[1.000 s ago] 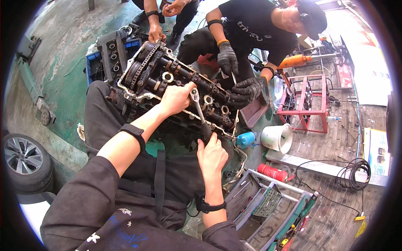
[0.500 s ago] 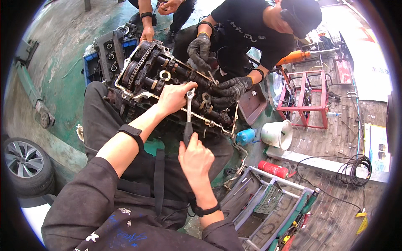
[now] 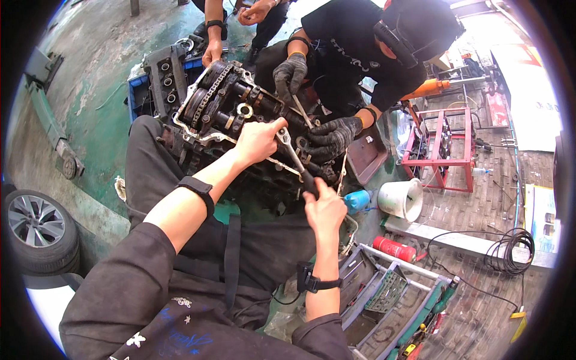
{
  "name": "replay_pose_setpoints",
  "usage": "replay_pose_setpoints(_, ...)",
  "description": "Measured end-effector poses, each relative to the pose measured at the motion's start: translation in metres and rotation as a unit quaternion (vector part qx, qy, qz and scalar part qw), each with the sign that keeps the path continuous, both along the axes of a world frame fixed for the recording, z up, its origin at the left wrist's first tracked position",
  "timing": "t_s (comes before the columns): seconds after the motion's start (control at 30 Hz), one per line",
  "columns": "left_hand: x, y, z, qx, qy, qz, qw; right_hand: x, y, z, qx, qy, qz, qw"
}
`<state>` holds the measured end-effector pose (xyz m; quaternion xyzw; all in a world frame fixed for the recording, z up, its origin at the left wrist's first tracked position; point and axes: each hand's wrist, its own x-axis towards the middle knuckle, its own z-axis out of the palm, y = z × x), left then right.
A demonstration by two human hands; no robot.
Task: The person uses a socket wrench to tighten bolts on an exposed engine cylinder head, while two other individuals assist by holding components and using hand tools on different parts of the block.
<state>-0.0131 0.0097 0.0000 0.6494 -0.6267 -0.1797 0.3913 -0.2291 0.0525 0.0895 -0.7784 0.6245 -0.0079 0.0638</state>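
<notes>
My left hand (image 3: 258,141) grips the head of a ratchet wrench (image 3: 294,153) over an engine cylinder head (image 3: 231,108) with exposed camshafts, chain and pale gasket edge. My right hand (image 3: 324,210) is closed on the ratchet's black handle, lower right of the engine, with the handle slanting down to the right. A co-worker in dark clothing and cap (image 3: 366,42) leans over the engine from across it; their gloved hands (image 3: 333,138) are at its right part, one holding a thin metal tool (image 3: 300,111).
Another person's hand (image 3: 211,53) touches the engine's far edge. A blue crate (image 3: 137,99) with a black cover, a tyre (image 3: 42,234), a dark tray (image 3: 369,153), a white bucket (image 3: 399,198), a red frame (image 3: 438,162), a red extinguisher (image 3: 393,246), coiled cable (image 3: 507,249) and a tool cart (image 3: 390,306) surround me.
My right hand swung left with the ratchet handle, then back to the right, farther than at first. My left hand stays at the ratchet head. The co-worker's head has bent lower.
</notes>
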Motion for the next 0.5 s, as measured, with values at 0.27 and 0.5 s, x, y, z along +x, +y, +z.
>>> replay_pose_setpoints(0.27, 0.000, -0.004, 0.004, 0.039, -0.019, 0.008, 0.999, 0.030, 0.029, 0.002, -0.063, 0.110, 0.045, 0.991)
replay_pose_setpoints(0.5, 0.003, -0.002, 0.003, 0.001, -0.032, -0.081, 0.996, 0.108, 0.119, -0.037, -0.055, -0.145, 0.234, 0.960)
